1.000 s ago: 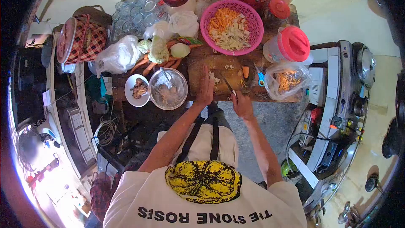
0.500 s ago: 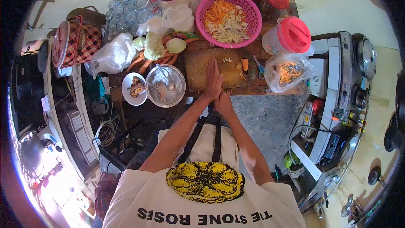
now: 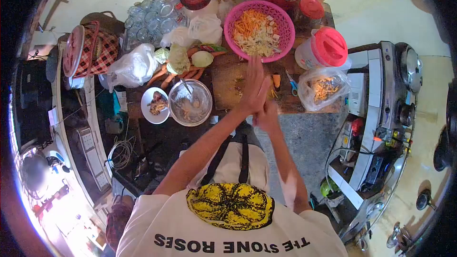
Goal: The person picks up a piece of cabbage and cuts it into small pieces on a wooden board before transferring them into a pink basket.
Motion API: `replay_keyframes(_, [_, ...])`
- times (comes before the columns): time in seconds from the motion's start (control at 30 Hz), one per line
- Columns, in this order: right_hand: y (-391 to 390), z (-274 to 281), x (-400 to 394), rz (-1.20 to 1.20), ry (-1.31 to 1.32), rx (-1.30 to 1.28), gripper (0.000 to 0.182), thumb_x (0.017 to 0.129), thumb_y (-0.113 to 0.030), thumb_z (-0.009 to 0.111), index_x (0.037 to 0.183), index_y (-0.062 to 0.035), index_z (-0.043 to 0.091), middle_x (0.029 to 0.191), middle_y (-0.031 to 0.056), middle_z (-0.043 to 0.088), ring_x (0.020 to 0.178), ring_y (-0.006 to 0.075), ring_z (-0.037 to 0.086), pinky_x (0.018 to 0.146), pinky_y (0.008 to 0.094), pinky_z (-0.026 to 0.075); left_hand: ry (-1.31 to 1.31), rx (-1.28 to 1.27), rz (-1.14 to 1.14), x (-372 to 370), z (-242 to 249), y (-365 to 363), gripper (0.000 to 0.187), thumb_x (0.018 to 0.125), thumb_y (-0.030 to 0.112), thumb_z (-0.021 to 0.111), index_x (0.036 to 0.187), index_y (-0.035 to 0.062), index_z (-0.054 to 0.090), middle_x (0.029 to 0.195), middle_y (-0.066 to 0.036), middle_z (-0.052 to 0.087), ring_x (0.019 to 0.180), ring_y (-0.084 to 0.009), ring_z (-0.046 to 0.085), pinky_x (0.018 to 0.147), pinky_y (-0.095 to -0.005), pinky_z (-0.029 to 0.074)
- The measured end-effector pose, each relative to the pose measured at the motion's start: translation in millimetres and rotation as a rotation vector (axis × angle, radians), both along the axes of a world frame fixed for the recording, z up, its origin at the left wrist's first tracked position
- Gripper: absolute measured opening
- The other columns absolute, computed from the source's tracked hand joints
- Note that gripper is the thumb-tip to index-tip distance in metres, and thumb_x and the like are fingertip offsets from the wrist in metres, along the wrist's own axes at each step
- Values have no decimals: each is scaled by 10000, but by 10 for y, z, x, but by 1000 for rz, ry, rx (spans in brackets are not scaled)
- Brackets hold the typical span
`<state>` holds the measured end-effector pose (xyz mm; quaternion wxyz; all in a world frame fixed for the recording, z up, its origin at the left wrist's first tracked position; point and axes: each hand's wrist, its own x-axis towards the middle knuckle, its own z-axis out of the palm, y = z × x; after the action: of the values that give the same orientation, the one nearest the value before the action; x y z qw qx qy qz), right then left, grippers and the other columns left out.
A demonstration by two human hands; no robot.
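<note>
My left hand is stretched out over the wooden cutting board, fingers long and straight, and I see nothing held in it. My right hand presses against the heel of the left hand near the board's front edge; its fingers are partly hidden and blurred. Beside the hands on the board lie a carrot piece and small scraps. Past the left fingertips stands a pink basket of shredded carrot and pale chopped pieces. Blue-handled scissors rest right of the board.
On the left are a glass bowl with a spoon, a white bowl of brown food, a cabbage and several carrots. On the right stand a bag of shreds and a red-lidded pitcher. Glass jars fill the back left.
Both hands have moved a little right, still against each other, and my left fingertips now reach the near rim of the pink basket in view. The whole view has shifted slightly.
</note>
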<state>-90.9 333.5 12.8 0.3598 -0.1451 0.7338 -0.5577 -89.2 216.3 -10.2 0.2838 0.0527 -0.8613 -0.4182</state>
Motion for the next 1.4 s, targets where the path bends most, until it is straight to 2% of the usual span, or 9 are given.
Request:
replay_keyframes(0.13, [-470,404,-897,103,531,235,275,925,-222,511,964,38,594,823,249,647,777,340,672,683,481,506,87,-79,60,-939,-101,-571,617,976,226,379,1423,-124,138,1490,-328,133,1395,-474,115,1157,-474,101])
replay_keyframes(0.2, [-608,292,-1277,165,751,467,278,905,-233,531,946,28,618,872,262,649,859,388,658,741,498,507,-33,191,236,-1182,38,-894,526,944,281,456,1321,-81,397,1362,-316,400,1305,-419,366,1087,-450,283])
replay_keyframes(0.3, [-572,133,-1622,240,847,660,296,891,-265,541,943,12,632,876,248,656,873,410,643,747,496,516,-354,447,253,-1064,184,-1284,421,896,355,537,1055,-26,616,1064,-239,637,1005,-341,614,871,-427,459])
replay_keyframes(0.4, [-536,214,-1639,145,873,681,323,889,-300,540,949,3,633,854,234,661,838,407,652,725,495,526,-524,416,206,-708,385,-1343,381,869,367,587,842,-4,673,818,-173,683,751,-276,666,684,-399,497])
replay_keyframes(0.7, [-476,73,-1402,69,917,598,361,901,-372,528,887,-25,625,791,234,653,766,438,635,735,521,511,-80,311,152,-590,28,-988,116,799,62,580,854,-8,654,812,-127,682,783,-229,665,699,-348,504])
replay_keyframes(0.8, [-407,-29,-1379,50,860,500,376,905,-383,521,878,-23,625,782,239,647,749,445,625,718,524,504,-268,339,-18,-441,136,-934,143,762,23,559,875,-3,641,830,-131,671,795,-270,654,731,-345,498])
replay_keyframes(1.0, [-233,-77,-1414,-30,776,403,356,909,-337,536,872,2,639,788,251,643,758,442,612,687,515,473,-111,52,143,58,177,-855,92,738,49,608,820,13,625,834,-125,629,811,-324,605,729,-402,483])
replay_keyframes(1.2, [-124,-18,-1216,-85,618,189,336,911,-280,558,801,27,637,704,217,620,656,363,602,634,454,442,-518,-599,488,535,209,-1295,390,697,191,742,1040,80,592,1132,-83,538,1113,-264,483,898,-412,401])
replay_keyframes(1.4, [-155,-295,-1028,-55,319,172,348,925,-282,558,774,23,626,593,117,544,550,200,526,541,394,396,-730,-844,402,576,-43,-1661,618,649,250,780,1177,48,531,1160,-107,500,1133,-272,457,937,-401,395])
